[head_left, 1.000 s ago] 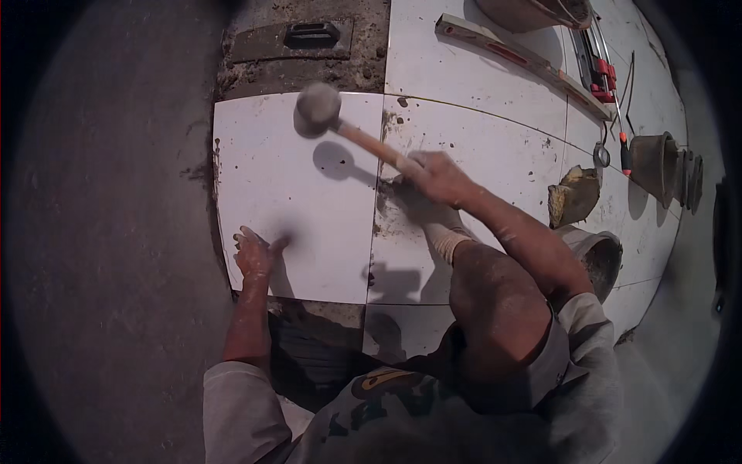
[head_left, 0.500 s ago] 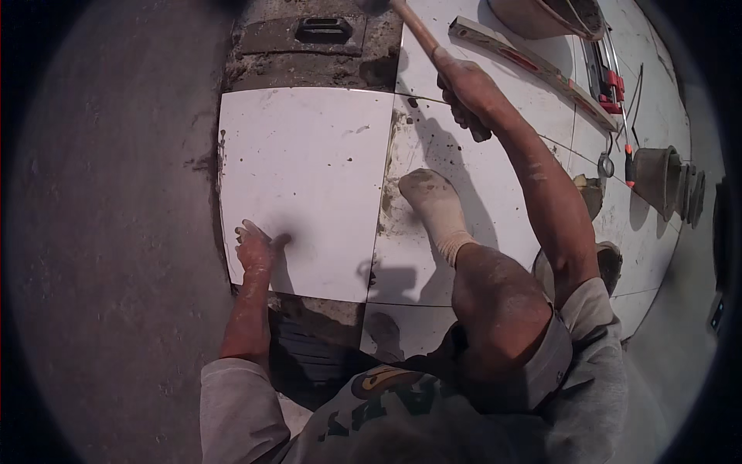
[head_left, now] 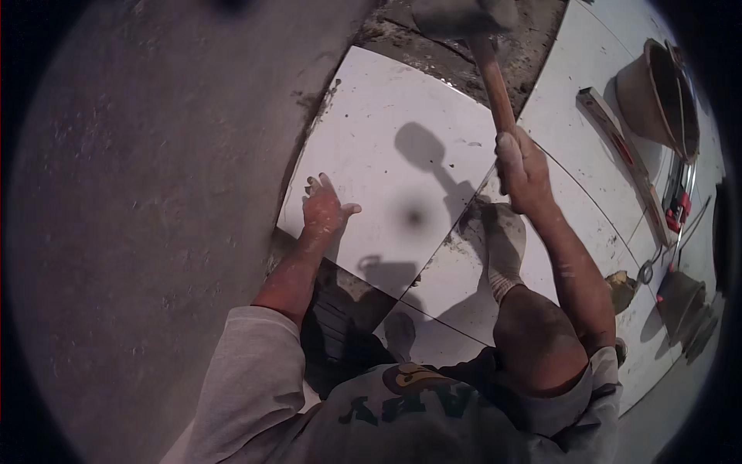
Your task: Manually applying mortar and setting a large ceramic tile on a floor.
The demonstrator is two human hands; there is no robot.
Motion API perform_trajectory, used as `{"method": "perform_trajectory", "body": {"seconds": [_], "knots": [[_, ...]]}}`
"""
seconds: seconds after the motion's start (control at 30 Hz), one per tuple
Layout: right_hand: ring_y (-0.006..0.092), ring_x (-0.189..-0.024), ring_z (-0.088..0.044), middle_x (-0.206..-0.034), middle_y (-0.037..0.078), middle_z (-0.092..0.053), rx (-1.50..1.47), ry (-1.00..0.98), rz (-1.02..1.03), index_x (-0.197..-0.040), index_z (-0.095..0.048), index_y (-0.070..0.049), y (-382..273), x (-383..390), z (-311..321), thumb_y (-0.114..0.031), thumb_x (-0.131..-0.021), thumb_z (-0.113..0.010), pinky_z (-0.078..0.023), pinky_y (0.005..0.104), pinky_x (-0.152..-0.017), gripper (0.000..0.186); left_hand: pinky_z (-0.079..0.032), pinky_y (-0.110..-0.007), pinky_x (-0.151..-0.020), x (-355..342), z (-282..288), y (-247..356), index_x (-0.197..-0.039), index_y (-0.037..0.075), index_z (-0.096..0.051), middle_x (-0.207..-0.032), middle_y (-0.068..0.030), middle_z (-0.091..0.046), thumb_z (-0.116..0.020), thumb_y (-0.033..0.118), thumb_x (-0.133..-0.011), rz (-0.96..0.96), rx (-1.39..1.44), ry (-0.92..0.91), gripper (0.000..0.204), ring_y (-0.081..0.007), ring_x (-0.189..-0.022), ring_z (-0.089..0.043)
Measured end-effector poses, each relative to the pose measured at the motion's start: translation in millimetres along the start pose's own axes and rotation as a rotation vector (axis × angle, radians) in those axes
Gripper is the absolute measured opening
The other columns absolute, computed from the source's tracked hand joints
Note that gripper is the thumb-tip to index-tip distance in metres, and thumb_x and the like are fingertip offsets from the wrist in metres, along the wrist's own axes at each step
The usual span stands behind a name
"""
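A square white tile (head_left: 402,116) lies beside bare grey concrete (head_left: 139,232), with a strip of rough mortar (head_left: 533,39) past its far edge. My left hand (head_left: 328,205) rests spread on the tile's left part, thumb out to the right. My right hand (head_left: 522,170) grips the wooden handle of a mallet with a dark head (head_left: 464,17), raised over the far edge of the tile and mortar; the mallet's shadow falls on the tile. My socked right foot (head_left: 504,247) is on the neighbouring tile, partly behind my right arm.
At right on laid tiles are a bucket (head_left: 641,100), a spirit level (head_left: 622,155), red-and-silver tools (head_left: 679,205), a metal ring (head_left: 646,271), a yellowish lump (head_left: 622,290) and more grey containers (head_left: 680,309). A dark gap (head_left: 348,286) lies at the tile's near edge.
The view has swung, turning the tile and floor aslant. The mallet went from low over the tile to a raised position, still in my right hand. My left hand remains on the tile.
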State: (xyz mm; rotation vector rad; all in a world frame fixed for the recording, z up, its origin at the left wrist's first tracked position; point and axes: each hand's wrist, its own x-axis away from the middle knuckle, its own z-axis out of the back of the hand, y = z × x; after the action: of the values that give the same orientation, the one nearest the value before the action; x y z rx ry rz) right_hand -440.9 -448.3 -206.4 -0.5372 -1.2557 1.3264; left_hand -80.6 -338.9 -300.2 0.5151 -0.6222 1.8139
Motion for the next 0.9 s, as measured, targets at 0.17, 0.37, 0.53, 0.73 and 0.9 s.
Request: {"method": "perform_trajectory", "body": {"seconds": [0.17,0.37,0.53,0.73,0.9], "knots": [[0.0454,-0.085,-0.06,-0.087,0.028,-0.062,0.513,-0.336,-0.116,-0.097,-0.054,-0.001,30.2,-5.5,-58.4,-0.045,-0.099,-0.043,-0.046,0.051,-0.073,0.045,-0.033,-0.05,-0.108,1.7,1.2,-2.5,-0.146,-0.009,-0.015,-0.145,-0.0402,-0.024,-0.075,0.064,-0.066,-0.037,0.093,0.031,0.124,-0.0482,-0.136,-0.032],[0.0452,-0.077,-0.062,-0.078,0.027,-0.062,0.298,-0.278,0.195,-0.098,-0.055,-0.002,2.7,-10.4,-56.8,-0.046,-0.098,-0.045,-0.047,0.0522,-0.07,0.045,-0.038,-0.045,-0.106,2.5,1.5,-1.7,-0.147,-0.009,-0.014,-0.146,-0.0402,-0.022,-0.074,0.063,-0.068,-0.018,0.066,0.011,0.123,-0.0448,-0.135,-0.036],[0.0418,-0.077,-0.063,-0.087,0.022,-0.064,0.031,-0.136,0.318,-0.101,-0.051,0.0,11.2,-16.8,-61.4,-0.039,-0.098,-0.048,-0.048,0.0477,-0.064,0.039,-0.036,-0.047,-0.107,4.5,1.4,-3.0,-0.146,-0.009,-0.016,-0.146,-0.04,-0.022,-0.076,0.06,-0.066,-0.031,0.117,0.03,0.122,-0.0474,-0.136,-0.032],[0.0466,-0.071,-0.061,-0.073,0.026,-0.062,0.596,-0.339,0.206,-0.096,-0.051,0.0,33.4,-17.7,-83.7,-0.044,-0.097,-0.047,-0.048,0.054,-0.065,0.045,-0.036,-0.047,-0.108,4.4,6.5,-4.6,-0.145,-0.009,-0.018,-0.146,-0.039,-0.023,-0.078,0.058,-0.065,-0.025,0.138,0.075,0.12,-0.0475,-0.135,-0.033],[0.0387,-0.06,-0.062,-0.062,0.019,-0.059,0.28,-0.192,0.317,-0.092,-0.052,-0.002,-2.1,-12.3,-60.9,-0.038,-0.098,-0.049,-0.048,0.0452,-0.056,0.036,-0.035,-0.049,-0.107,11.2,2.6,-3.2,-0.145,-0.006,-0.02,-0.145,-0.0363,-0.026,-0.078,0.056,-0.067,-0.029,0.139,0.104,0.115,-0.0462,-0.134,-0.034]]}}
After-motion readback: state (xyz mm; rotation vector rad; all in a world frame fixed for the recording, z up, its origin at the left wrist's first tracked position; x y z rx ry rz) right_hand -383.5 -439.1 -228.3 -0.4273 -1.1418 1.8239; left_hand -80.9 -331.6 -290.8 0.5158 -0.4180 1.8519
